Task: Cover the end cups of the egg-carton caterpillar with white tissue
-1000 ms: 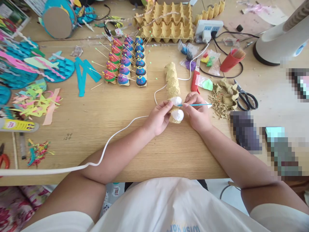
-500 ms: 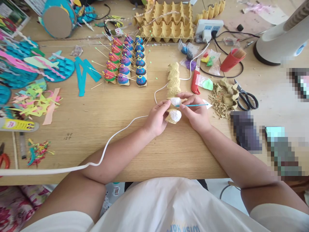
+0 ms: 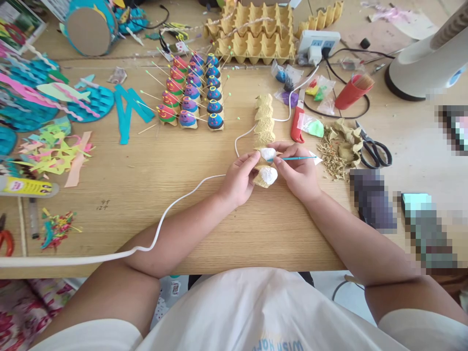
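A tan egg-carton strip (image 3: 264, 121) lies lengthwise in front of me, its nearest two bumps covered in white material (image 3: 269, 175). My left hand (image 3: 240, 179) grips the near end of the strip from the left. Between the thumb and fingers of my right hand (image 3: 299, 171) is a thin blue tool (image 3: 298, 158), its left end against the upper white bump. Some of my right fingers rest by the far side of that bump. A small white pointed piece (image 3: 316, 159) shows just right of my right hand.
Painted carton bumps with pins (image 3: 190, 91) stand at back left. On the right are a red-handled knife (image 3: 297, 125), carton scraps (image 3: 341, 141) and black scissors (image 3: 375, 151). A white cable (image 3: 171, 204) crosses the table on the left.
The near end of the strip has shifted slightly right and turned a little. The tool's left end sits slightly differently against the upper white bump. Both hands keep their holds.
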`<move>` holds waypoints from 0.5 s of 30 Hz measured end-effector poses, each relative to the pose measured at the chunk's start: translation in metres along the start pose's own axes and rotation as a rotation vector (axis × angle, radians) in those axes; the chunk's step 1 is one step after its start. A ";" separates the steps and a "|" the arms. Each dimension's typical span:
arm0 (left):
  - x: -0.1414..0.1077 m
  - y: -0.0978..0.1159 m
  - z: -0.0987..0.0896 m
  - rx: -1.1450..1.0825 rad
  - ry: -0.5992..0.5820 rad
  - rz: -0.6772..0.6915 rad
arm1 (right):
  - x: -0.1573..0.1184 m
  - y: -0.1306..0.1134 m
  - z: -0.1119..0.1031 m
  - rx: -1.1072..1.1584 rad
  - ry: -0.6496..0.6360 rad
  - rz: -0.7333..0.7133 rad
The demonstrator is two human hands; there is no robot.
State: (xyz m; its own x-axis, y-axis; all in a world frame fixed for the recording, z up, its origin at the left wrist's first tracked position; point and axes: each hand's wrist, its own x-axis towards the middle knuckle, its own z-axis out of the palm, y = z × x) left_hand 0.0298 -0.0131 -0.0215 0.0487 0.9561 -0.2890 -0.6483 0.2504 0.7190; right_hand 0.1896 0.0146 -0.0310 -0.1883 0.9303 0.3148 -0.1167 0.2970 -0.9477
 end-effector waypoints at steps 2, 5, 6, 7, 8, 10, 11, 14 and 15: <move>0.000 0.000 0.000 0.000 -0.010 0.005 | 0.000 0.000 0.000 -0.003 0.002 0.007; 0.000 0.000 0.000 0.020 0.009 0.003 | 0.000 0.000 0.001 0.018 0.001 0.025; 0.000 0.000 0.000 0.026 0.018 0.002 | 0.000 0.000 0.001 0.030 0.000 0.029; 0.000 0.000 0.000 0.028 0.023 0.001 | 0.000 0.000 0.001 0.042 -0.001 0.032; -0.001 0.000 0.000 0.027 0.026 0.002 | 0.000 0.000 0.001 0.054 -0.003 0.035; -0.001 0.000 0.000 0.025 0.026 0.004 | 0.000 0.000 0.000 0.070 -0.010 0.041; -0.001 0.000 0.000 0.024 0.023 0.005 | 0.000 0.000 0.000 0.074 -0.013 0.044; -0.001 0.000 0.000 0.015 0.002 0.021 | 0.000 -0.002 0.000 0.075 -0.014 0.045; -0.001 0.000 0.000 0.011 -0.004 0.027 | 0.000 -0.002 0.000 0.070 -0.012 0.045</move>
State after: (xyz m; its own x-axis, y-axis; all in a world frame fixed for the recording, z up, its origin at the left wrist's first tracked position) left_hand 0.0298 -0.0143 -0.0213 0.0343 0.9631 -0.2669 -0.6411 0.2261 0.7334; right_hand 0.1898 0.0136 -0.0291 -0.2064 0.9397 0.2728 -0.1757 0.2387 -0.9551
